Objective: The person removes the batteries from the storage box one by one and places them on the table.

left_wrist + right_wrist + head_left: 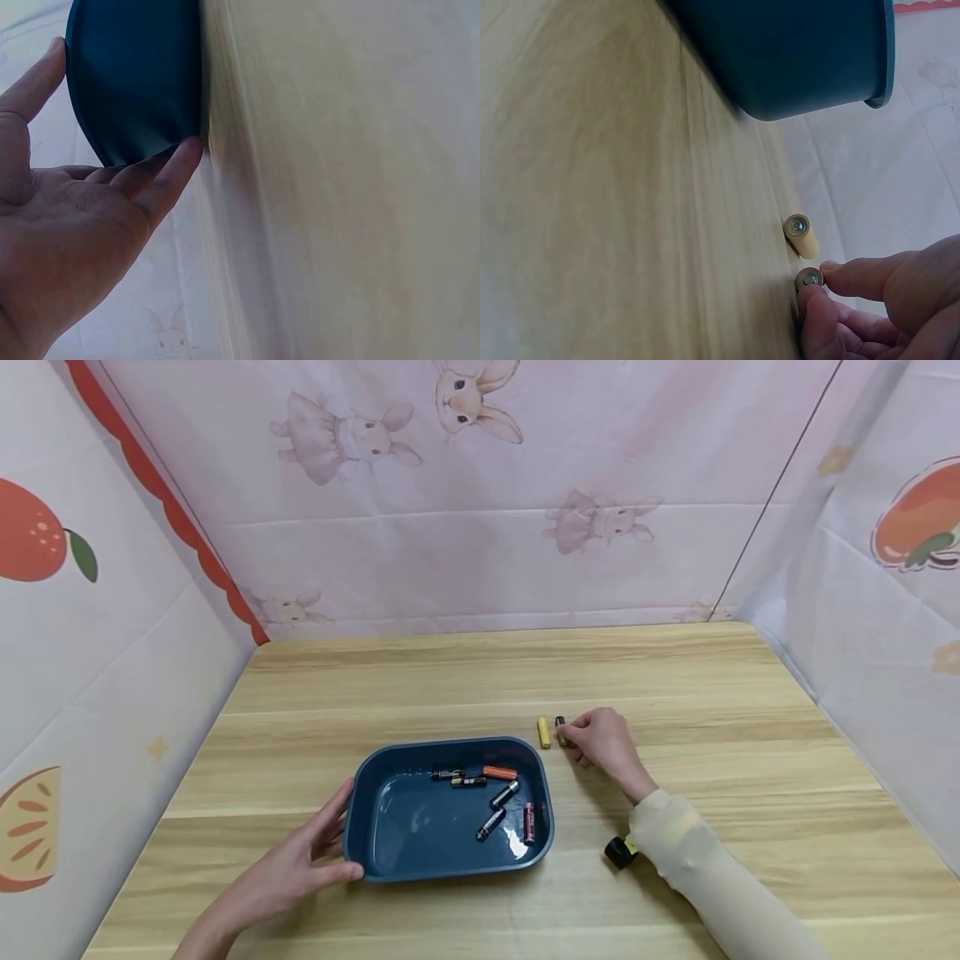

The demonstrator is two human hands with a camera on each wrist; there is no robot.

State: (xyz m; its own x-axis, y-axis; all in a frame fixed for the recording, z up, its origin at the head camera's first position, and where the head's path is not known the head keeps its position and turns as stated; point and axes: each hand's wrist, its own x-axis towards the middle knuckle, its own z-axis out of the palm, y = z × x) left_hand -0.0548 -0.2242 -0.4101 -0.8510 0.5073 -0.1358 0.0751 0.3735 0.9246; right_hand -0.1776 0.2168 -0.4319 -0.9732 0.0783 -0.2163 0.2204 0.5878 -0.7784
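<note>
Behind the far edge of a pale wood-grain table (337, 693), at 12 o'clock, hangs a pink-and-white cloth printed with rabbits (480, 560). On the table sits a dark blue, round-cornered rectangular tray (412, 831). At its 8 to 9 o'clock is the left hand (303, 852) – thumb and fingers spread, touching the rim and outer wall. At its 2 o'clock is the right hand (603, 745), below a cream sleeve (697, 852), thumb and finger pinching a small black cylindrical battery (808, 278). A black-and-yellow cylindrical object (618, 853) lies between the tray's 3 and 4 o'clock, partly behind the sleeve. A yellow battery (543, 732) rests just beside the pinched one – both outside the tray. Inside lie four dark batteries (468, 782) between 12 and 4 o'clock, an orange battery (500, 772) at 2 and a red battery (529, 822) at 3
</note>
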